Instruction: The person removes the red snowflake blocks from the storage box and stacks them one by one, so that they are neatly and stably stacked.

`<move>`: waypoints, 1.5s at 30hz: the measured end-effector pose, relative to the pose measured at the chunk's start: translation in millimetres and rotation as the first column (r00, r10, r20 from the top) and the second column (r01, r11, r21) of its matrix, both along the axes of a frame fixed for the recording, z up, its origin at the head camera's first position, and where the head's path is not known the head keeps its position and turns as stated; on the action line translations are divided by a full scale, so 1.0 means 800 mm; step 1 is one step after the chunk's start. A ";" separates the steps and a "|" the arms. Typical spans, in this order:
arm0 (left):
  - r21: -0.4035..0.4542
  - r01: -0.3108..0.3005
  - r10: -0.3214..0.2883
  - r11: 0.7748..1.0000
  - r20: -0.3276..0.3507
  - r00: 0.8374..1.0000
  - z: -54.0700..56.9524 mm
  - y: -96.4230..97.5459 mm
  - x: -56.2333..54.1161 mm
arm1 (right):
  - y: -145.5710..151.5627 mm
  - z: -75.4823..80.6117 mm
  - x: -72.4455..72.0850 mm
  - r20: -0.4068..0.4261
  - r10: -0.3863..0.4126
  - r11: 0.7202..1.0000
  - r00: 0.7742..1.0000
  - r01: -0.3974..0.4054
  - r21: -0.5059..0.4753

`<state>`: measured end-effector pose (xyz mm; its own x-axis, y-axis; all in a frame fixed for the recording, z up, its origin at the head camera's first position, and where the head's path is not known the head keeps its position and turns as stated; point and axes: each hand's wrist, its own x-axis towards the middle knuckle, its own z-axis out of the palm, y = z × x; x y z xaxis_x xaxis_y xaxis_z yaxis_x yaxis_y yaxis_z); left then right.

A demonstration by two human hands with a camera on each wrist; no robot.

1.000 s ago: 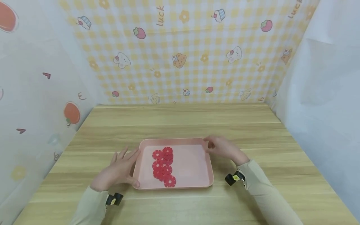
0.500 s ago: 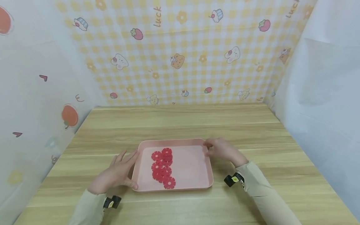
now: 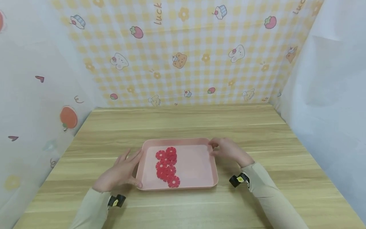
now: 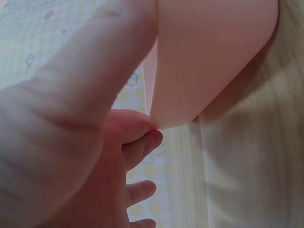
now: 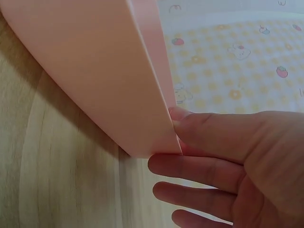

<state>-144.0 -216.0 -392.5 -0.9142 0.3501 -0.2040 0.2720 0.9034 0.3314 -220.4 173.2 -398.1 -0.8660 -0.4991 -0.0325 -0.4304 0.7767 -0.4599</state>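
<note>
A shallow pink tray (image 3: 197, 162) lies on the wooden table. Several red notched building discs (image 3: 173, 181), flower-shaped with a centre hole, overlap in its left half. My left hand (image 3: 120, 173) spreads along the tray's left side, thumb over the rim by the front corner and forefinger at the rim farther back. In the left wrist view its fingers (image 4: 141, 191) are fairly straight, and the thumb tip is hidden behind the tray wall. With thumb and forefinger, my right hand (image 3: 227, 151) pinches the rim near the back right corner. Its other fingers (image 5: 190, 192) hang below, off the tray.
The wooden tabletop (image 3: 183, 122) stretches around the tray on all sides. A yellow checked cloth (image 3: 197, 41) hangs behind its back edge. White sheets close off the left side (image 3: 25, 105) and right side (image 3: 320, 95). Each wrist wears a small black camera (image 3: 235, 181).
The head view has shifted slightly. My right forefinger, stretched out over the rim a second ago, now bends down onto it. The left hand keeps its place at the tray's side; the discs look unchanged.
</note>
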 end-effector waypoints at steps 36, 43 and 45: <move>-0.022 0.061 -0.061 0.998 -0.011 0.998 -0.001 -0.001 -0.042 | -0.004 0.003 -0.033 0.048 -0.051 0.999 0.998 0.051 0.002; -0.042 0.057 -0.058 0.998 -0.036 0.998 -0.002 -0.002 -0.042 | -0.005 0.004 -0.033 0.042 -0.053 0.998 0.998 0.053 0.017; -0.052 0.059 -0.062 0.997 -0.054 0.997 -0.002 -0.002 -0.041 | -0.005 0.004 -0.033 0.036 -0.056 0.998 0.998 0.055 0.019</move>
<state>-176.4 -217.6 -393.8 -0.9020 0.3960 -0.1718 0.3438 0.8997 0.2689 -246.7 169.0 -394.8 -0.8904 -0.4491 -0.0734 -0.3691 0.8071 -0.4607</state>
